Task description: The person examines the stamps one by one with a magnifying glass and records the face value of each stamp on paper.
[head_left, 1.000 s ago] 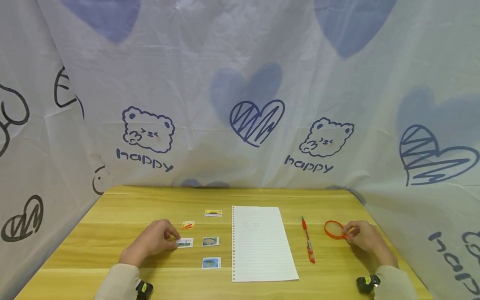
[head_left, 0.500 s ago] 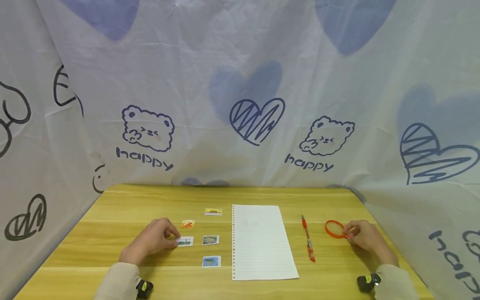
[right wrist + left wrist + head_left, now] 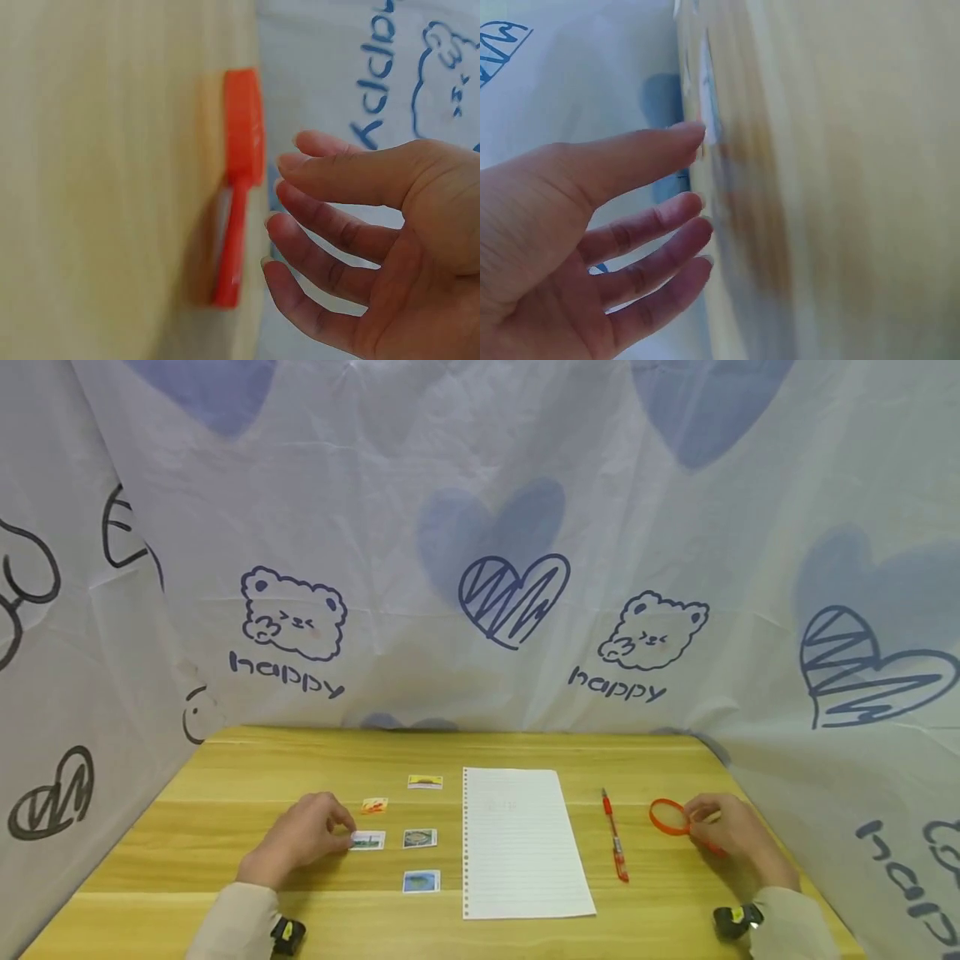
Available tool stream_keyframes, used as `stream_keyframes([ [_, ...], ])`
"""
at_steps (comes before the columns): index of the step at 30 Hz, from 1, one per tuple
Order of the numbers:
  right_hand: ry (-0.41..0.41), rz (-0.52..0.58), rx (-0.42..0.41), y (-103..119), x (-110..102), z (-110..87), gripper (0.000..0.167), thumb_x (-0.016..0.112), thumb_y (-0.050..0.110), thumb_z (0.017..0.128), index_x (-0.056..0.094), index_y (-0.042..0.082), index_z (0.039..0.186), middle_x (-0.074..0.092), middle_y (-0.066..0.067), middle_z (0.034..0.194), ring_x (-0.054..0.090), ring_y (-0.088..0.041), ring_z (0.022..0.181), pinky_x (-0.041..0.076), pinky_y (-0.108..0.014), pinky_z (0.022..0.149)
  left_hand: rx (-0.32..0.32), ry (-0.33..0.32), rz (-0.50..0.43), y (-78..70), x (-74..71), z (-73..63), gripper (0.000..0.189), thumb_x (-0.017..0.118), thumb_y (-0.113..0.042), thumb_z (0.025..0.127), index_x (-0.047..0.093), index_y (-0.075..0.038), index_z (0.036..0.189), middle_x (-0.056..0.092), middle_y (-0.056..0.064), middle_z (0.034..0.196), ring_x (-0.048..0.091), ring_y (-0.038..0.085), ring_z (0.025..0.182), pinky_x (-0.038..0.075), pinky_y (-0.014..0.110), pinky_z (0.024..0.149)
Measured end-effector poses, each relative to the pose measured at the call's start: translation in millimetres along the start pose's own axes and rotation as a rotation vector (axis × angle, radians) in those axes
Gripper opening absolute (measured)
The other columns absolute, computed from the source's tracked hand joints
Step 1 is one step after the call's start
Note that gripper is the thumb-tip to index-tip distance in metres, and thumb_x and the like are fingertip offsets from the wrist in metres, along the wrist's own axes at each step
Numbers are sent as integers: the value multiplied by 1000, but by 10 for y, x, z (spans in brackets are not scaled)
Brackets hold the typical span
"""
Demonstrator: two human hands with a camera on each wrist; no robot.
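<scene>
My left hand (image 3: 306,832) has its fingertips at the left edge of a small green-and-white stamp (image 3: 369,841) lying flat. In the left wrist view the thumb overlaps the stamp (image 3: 707,94), the other visible fingers are loosely spread, and the index finger is hidden. At the right, a red magnifying glass (image 3: 663,828) lies on the table. My right hand (image 3: 729,828) is right over its handle. The right wrist view shows that hand (image 3: 375,225) with relaxed fingers, a gap between them and the magnifying glass (image 3: 244,127).
Other stamps lie near the left hand: an orange one (image 3: 374,806), a yellow one (image 3: 425,782), a brown-green one (image 3: 420,837) and a blue one (image 3: 422,882). Lined paper (image 3: 525,852) with faint marks lies mid-table (image 3: 360,918), a red pen (image 3: 615,839) right of it. Printed cloth (image 3: 405,635) hangs behind.
My right hand has let go of the magnifying glass and lifted slightly; its handle now shows below the fingers. The left hand stays at the stamp. The head view has shifted slightly.
</scene>
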State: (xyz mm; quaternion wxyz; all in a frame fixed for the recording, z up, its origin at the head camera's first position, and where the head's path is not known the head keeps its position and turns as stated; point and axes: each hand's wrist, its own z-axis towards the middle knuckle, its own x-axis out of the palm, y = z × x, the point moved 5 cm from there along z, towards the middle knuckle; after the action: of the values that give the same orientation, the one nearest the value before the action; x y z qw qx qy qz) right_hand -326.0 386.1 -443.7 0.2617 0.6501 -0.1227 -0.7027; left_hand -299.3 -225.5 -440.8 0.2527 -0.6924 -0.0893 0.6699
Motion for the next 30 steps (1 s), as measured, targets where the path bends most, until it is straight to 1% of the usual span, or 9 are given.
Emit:
stream_keyframes([
  [2, -8, -2, 9, 91, -18, 26, 17, 75, 3, 85, 76, 4, 101, 76, -13, 94, 71, -17, 78, 54, -28, 69, -2, -27, 13, -43, -37, 4, 16, 86, -17, 82, 82, -15, 97, 74, 1, 102, 64, 18, 89, 55, 41, 74],
  [3, -12, -5, -3, 147, -24, 41, 16, 75, 3, 86, 76, 4, 102, 76, -14, 95, 71, -19, 79, 55, -30, 70, 5, -38, 9, -75, -52, 8, 17, 86, -18, 82, 82, -14, 98, 74, 2, 103, 65, 19, 90, 55, 42, 75],
  [7, -7, 8, -48, 346, -8, 94, 14, 77, 4, 87, 77, 4, 101, 76, -13, 97, 69, -23, 86, 56, -31, 73, 83, -41, -33, -262, -38, 35, 23, 84, -20, 85, 80, -10, 106, 76, 5, 107, 68, 24, 95, 58, 45, 81],
  [12, 12, 10, -90, 501, 77, 142, 13, 77, 2, 86, 78, 6, 99, 77, -10, 94, 69, -22, 86, 56, -28, 72, 158, -29, -43, -511, 65, 64, 32, 81, -22, 89, 76, -6, 116, 75, 10, 113, 69, 32, 104, 57, 51, 91],
  [18, 50, -29, -135, 625, 199, 255, 18, 73, -2, 84, 77, 5, 99, 76, -9, 90, 67, -20, 83, 57, -34, 73, 230, -16, -14, -787, 292, 181, 47, 78, -27, 91, 68, -5, 132, 67, 17, 135, 63, 38, 126, 49, 57, 107],
  [21, 78, -40, -164, 680, 271, 323, 16, 75, -1, 85, 77, 5, 100, 76, -11, 90, 68, -22, 83, 57, -38, 75, 266, 19, 2, -923, 414, 244, 53, 77, -29, 92, 64, -6, 138, 60, 21, 146, 57, 41, 134, 46, 59, 111],
  [25, 111, -58, -163, 754, 337, 391, 18, 75, -2, 84, 77, 5, 101, 76, -11, 90, 69, -24, 83, 56, -42, 77, 288, 95, 26, -1067, 558, 320, 59, 76, -34, 94, 59, -10, 144, 53, 21, 153, 52, 41, 140, 44, 59, 112],
  [28, 132, -64, -142, 793, 381, 434, 21, 74, -3, 82, 77, 6, 101, 75, -10, 88, 67, -23, 83, 54, -42, 77, 278, 147, 48, -1146, 634, 363, 61, 75, -38, 93, 58, -13, 146, 53, 19, 154, 51, 40, 142, 43, 58, 114],
  [30, 145, -73, -128, 808, 408, 460, 24, 74, -3, 80, 77, 7, 101, 74, -9, 87, 65, -22, 82, 53, -41, 77, 263, 167, 58, -1192, 667, 389, 62, 76, -40, 92, 59, -14, 146, 53, 18, 154, 51, 39, 142, 42, 58, 115],
])
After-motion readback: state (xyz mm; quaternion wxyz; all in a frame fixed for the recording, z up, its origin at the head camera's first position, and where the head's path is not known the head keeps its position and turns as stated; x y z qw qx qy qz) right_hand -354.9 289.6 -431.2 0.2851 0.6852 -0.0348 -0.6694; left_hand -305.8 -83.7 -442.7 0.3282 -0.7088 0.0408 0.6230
